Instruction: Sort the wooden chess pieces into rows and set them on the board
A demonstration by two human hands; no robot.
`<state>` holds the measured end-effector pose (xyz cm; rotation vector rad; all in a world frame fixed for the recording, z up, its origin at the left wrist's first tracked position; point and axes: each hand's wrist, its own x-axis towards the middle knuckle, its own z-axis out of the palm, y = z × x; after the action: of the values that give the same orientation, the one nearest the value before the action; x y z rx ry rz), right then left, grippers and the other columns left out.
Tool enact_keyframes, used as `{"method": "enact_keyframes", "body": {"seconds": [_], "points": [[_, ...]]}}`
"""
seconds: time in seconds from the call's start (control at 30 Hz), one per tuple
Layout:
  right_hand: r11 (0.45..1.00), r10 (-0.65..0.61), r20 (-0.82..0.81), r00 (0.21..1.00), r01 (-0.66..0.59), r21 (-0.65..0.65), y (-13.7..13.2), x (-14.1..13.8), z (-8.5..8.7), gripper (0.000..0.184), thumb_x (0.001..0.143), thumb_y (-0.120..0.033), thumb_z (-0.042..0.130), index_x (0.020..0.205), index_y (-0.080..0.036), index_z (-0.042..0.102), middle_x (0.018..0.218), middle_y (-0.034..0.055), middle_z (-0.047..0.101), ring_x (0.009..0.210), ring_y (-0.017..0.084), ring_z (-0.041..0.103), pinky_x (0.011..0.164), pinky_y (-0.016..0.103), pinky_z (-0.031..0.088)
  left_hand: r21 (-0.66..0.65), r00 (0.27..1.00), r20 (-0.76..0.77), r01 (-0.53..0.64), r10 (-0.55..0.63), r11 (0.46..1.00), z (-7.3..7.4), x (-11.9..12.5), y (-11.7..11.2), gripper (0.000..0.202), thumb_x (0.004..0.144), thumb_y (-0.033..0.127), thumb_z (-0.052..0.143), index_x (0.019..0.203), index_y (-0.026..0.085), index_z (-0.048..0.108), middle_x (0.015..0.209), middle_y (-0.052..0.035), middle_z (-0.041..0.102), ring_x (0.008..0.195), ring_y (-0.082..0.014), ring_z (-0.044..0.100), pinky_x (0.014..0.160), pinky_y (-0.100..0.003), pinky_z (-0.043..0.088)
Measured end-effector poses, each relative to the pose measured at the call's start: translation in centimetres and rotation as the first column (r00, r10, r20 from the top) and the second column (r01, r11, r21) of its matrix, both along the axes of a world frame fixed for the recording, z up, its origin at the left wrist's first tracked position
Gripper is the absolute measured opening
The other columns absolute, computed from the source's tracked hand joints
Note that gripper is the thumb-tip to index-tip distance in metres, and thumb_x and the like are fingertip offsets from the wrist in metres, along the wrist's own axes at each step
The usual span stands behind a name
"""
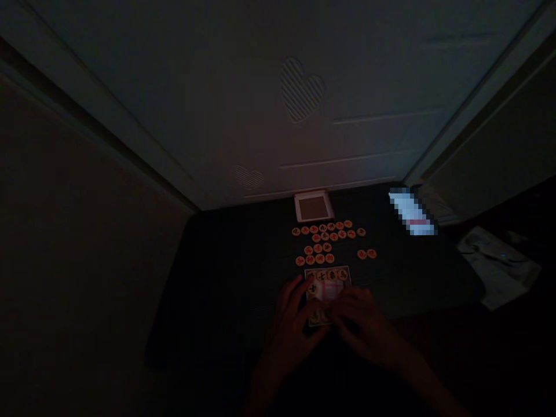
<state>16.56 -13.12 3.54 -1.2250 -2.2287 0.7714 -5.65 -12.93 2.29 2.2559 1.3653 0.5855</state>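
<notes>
A small shallow box (349, 277) lies near the front edge of the dark table. Round Chinese chess pieces (332, 275) line its far side, a few more sit at its left and near side, and a paper with red lines shows in its middle. My left hand (293, 318) is wrapped round the box's left side, its fingers over the rim. Over the right near part of the box, my right hand (362, 321) has its fingers bent together; what they hold, if anything, is hidden in the dark.
Loose chess pieces (319, 259) lie in several rows beyond the box, with a pair (372, 253) off to the right. A white-rimmed lid (330, 208) rests by the wall. A lit phone (410, 213) is at the table's back right. A pale box (499, 266) stands beyond the right edge.
</notes>
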Motion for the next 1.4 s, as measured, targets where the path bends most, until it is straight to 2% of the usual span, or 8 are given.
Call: {"method": "enact_keyframes", "body": {"seconds": [0.27, 0.47, 0.63, 0.77, 0.93, 1.07, 1.23, 1.4], "points": [[0.997, -0.033, -0.074, 0.997, 0.038, 0.074, 0.3, 0.3, -0.7, 0.019, 0.094, -0.015, 0.059, 0.107, -0.026, 0.068, 0.103, 0.0034, 0.074, 0.105, 0.025, 0.061, 0.092, 0.044, 0.047, -0.002, 1.000, 0.005, 0.015, -0.015, 1.000, 0.0, 0.0, 0.0, 0.031, 0.086, 0.029, 0.075, 0.116, 0.031, 0.069, 0.160, 0.0003, 0.037, 0.148, -0.0327, 0.027, 0.117, -0.060, 0.036], [0.958, -0.205, -0.128, 0.970, 0.226, 0.178, 4.7, 2.0, -0.6, 0.017, 0.097, -0.020, 0.056, 0.110, -0.024, 0.067, 0.105, 0.0054, 0.073, 0.101, 0.024, 0.064, 0.095, 0.045, 0.048, 0.025, 1.000, 0.018, 0.017, -0.017, 1.000, -0.4, -0.1, 0.0, 0.027, 0.086, 0.029, 0.074, 0.113, 0.029, 0.070, 0.159, -0.0008, 0.038, 0.148, -0.0333, 0.027, 0.117, -0.060, 0.037], [0.976, -0.102, 0.026, 0.994, 0.095, 0.195, 9.4, 2.4, -0.5, 0.041, 0.092, -0.006, 0.050, 0.126, -0.023, 0.064, 0.120, 0.0076, 0.070, 0.113, 0.026, 0.061, 0.097, 0.046, 0.049, 0.030, 1.000, 0.024, 0.010, -0.010, 0.999, -0.4, -0.1, -0.1, 0.028, 0.085, 0.028, 0.076, 0.112, 0.029, 0.070, 0.158, -0.0015, 0.041, 0.147, -0.0335, 0.029, 0.115, -0.060, 0.039], [0.978, -0.034, 0.139, 0.990, 0.004, 0.210, 11.2, 2.2, -1.4, 0.061, 0.079, 0.006, 0.050, 0.131, -0.024, 0.064, 0.130, 0.0075, 0.067, 0.122, 0.027, 0.058, 0.107, 0.051, 0.043, 0.023, 0.999, 0.053, 0.004, -0.005, 1.000, -0.3, -0.2, -0.1, 0.034, 0.081, 0.028, 0.079, 0.114, 0.028, 0.069, 0.156, -0.0039, 0.043, 0.145, -0.0335, 0.032, 0.113, -0.059, 0.042], [0.972, -0.052, 0.231, 0.971, -0.004, 0.235, 11.4, 2.5, -1.9, 0.065, 0.076, 0.007, 0.053, 0.131, -0.026, 0.065, 0.130, 0.0072, 0.067, 0.125, 0.028, 0.056, 0.109, 0.052, 0.041, 0.057, 0.988, 0.156, -0.019, 0.010, 0.998, -0.8, -0.5, -0.2, 0.028, 0.080, 0.029, 0.081, 0.106, 0.028, 0.071, 0.140, -0.0056, 0.057, 0.135, -0.0321, 0.043, 0.105, -0.055, 0.048], [0.966, -0.110, 0.227, 0.968, 0.051, 0.252, 11.0, 3.2, -2.1, 0.056, 0.081, 0.004, 0.051, 0.126, -0.024, 0.068, 0.128, 0.0083, 0.068, 0.120, 0.028, 0.058, 0.105, 0.050, 0.045, 0.054, 0.975, 0.217, -0.052, 0.039, 0.997, -1.1, -0.6, -0.5, 0.015, 0.078, 0.025, 0.083, 0.089, 0.026, 0.073, 0.116, -0.0046, 0.067, 0.117, -0.0281, 0.052, 0.098, -0.050, 0.051], [0.959, -0.163, 0.213, 0.963, 0.104, 0.262, 10.4, 4.0, -2.4, 0.040, 0.088, -0.003, 0.051, 0.118, -0.021, 0.070, 0.121, 0.0102, 0.069, 0.113, 0.028, 0.061, 0.099, 0.049, 0.049, 0.052, 0.972, 0.233, -0.037, 0.024, 0.998, -0.9, -0.4, -0.4, 0.010, 0.081, 0.027, 0.082, 0.082, 0.025, 0.073, 0.088, -0.0021, 0.069, 0.093, -0.0224, 0.058, 0.084, -0.041, 0.053], [0.956, -0.174, 0.199, 0.964, 0.116, 0.271, 10.0, 4.4, -2.7, 0.030, 0.092, -0.011, 0.055, 0.116, -0.021, 0.069, 0.120, 0.0099, 0.070, 0.112, 0.028, 0.061, 0.096, 0.048, 0.050, 0.060, 0.972, 0.233, -0.045, 0.030, 0.997, -0.7, -0.2, -0.3, 0.010, 0.080, 0.027, 0.082, 0.081, 0.025, 0.072, 0.085, -0.0011, 0.069, 0.088, -0.0215, 0.058, 0.082, -0.041, 0.051]]}}
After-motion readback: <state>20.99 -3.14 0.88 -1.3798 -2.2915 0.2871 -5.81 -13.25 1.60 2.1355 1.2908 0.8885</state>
